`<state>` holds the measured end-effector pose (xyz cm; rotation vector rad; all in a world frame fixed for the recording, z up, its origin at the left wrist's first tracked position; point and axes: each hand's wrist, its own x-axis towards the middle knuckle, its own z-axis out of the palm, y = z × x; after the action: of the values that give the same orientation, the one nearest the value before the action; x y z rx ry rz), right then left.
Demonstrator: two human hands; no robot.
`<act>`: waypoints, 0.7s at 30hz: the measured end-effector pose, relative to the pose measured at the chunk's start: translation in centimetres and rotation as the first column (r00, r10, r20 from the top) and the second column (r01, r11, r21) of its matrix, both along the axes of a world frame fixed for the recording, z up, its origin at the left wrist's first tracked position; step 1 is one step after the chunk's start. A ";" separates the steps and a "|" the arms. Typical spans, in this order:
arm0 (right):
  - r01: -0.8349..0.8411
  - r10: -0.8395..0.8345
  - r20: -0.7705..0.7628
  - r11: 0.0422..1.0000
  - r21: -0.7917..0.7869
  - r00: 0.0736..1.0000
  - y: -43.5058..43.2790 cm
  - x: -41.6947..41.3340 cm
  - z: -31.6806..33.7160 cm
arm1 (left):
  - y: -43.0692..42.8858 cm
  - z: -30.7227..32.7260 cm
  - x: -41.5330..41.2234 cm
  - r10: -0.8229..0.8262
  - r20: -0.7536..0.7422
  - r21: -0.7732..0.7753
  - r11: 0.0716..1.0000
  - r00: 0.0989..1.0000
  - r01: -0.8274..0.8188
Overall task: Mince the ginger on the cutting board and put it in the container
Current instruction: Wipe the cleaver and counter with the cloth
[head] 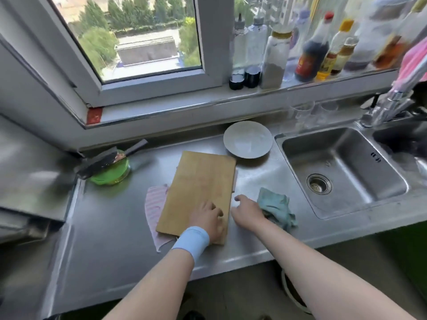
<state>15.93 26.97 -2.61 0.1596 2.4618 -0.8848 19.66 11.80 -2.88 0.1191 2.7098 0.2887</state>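
A bare wooden cutting board (199, 190) lies on the steel counter, over a pink striped cloth (154, 203). No ginger shows on it. My left hand (209, 219), with a blue wristband, rests on the board's near right corner, fingers loosely bent. My right hand (247, 210) hovers just right of the board's edge, fingers relaxed, holding nothing. A cleaver (104, 161) with a dark blade lies across a green container (111, 175) at the left. A grey bowl (247, 139) stands empty behind the board.
A crumpled teal cloth (276, 207) lies beside my right hand. The steel sink (342, 167) with a tap (388, 107) is at the right. Bottles and jars (312, 42) crowd the window sill. A stove edge (30, 176) sits at the left.
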 end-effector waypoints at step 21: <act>-0.042 0.083 -0.121 0.949 0.313 0.989 -12.0 -7.5 1.0 | -17.6 -1.2 1.4 0.818 0.151 -0.043 0.566 0.555 -0.823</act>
<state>8.47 14.98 -1.59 0.1343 2.7034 -0.4894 21.10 -5.85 -4.13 -1.1677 2.3934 0.5739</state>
